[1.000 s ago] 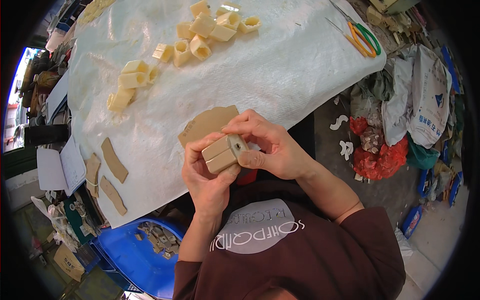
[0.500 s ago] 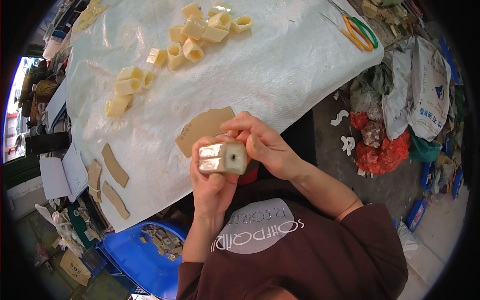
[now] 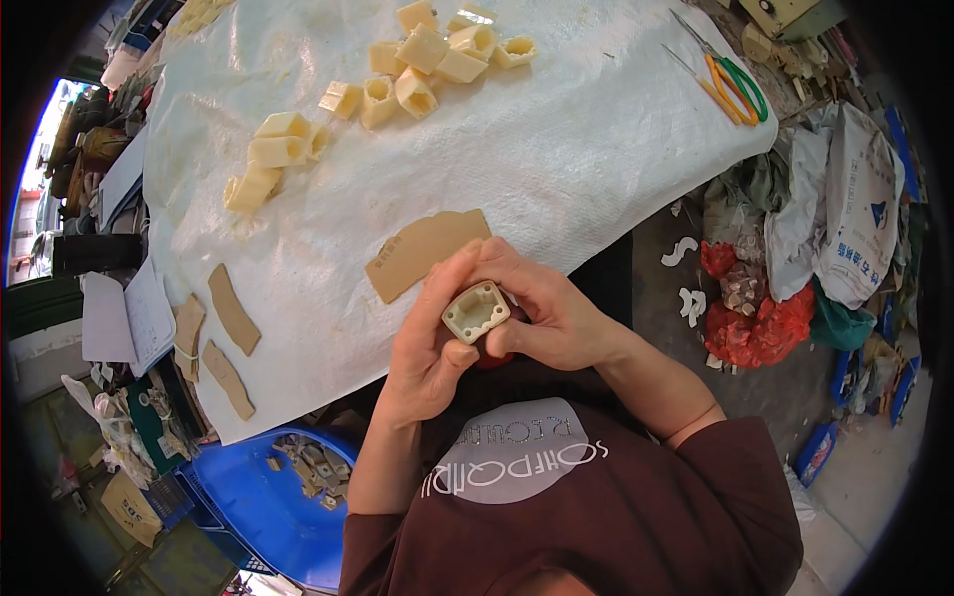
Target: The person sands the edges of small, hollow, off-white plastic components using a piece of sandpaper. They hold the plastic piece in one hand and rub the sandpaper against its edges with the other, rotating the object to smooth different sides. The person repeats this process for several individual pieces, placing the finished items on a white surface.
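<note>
Cream hollow plastic housing [image 3: 476, 311]: clamped between fingers of left hand [image 3: 429, 343] and right hand [image 3: 542, 313], open end up. Tan sandpaper sheet [image 3: 425, 252]: on white table cover [image 3: 556, 149] just beyond the fingertips

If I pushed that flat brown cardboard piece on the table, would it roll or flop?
The flat brown cardboard piece probably slides rather than rolls, lying flush on the white woven sheet. It looks thin, so likely light and a bit bendy.
</note>
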`<state>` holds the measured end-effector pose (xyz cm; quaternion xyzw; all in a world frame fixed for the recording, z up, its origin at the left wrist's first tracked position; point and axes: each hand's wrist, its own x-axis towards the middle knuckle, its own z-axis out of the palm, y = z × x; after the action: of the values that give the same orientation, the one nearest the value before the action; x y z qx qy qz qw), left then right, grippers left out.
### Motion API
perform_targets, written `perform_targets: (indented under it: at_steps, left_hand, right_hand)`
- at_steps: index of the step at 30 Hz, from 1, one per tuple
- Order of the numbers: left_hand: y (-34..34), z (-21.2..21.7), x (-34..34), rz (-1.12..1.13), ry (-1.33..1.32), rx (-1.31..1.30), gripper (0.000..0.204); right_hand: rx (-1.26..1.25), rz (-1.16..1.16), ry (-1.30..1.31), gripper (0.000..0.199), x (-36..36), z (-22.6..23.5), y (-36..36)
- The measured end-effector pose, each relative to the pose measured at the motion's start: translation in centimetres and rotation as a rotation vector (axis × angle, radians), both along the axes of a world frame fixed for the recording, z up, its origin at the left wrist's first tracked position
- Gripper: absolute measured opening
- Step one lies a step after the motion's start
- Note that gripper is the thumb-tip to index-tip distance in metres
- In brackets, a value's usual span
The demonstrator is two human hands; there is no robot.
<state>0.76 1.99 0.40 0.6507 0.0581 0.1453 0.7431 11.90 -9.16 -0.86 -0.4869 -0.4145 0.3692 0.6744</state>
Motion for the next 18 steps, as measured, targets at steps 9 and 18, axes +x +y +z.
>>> perform_targets:
  at_steps: [9, 18]
  left_hand:
    - [-1.0, -1.1, 0.8, 0.075, -0.129, 0.239, 0.057]
    - [-1.7, -1.5, 0.7, 0.198, -0.164, -0.446, 0.043]
  right_hand:
    - [-0.069, -0.153, 0.192, 0.020, -2.0, 1.3, -0.1]
    - [0.014, 0.103, 0.286, 0.028, -0.4, 0.1, -0.4]
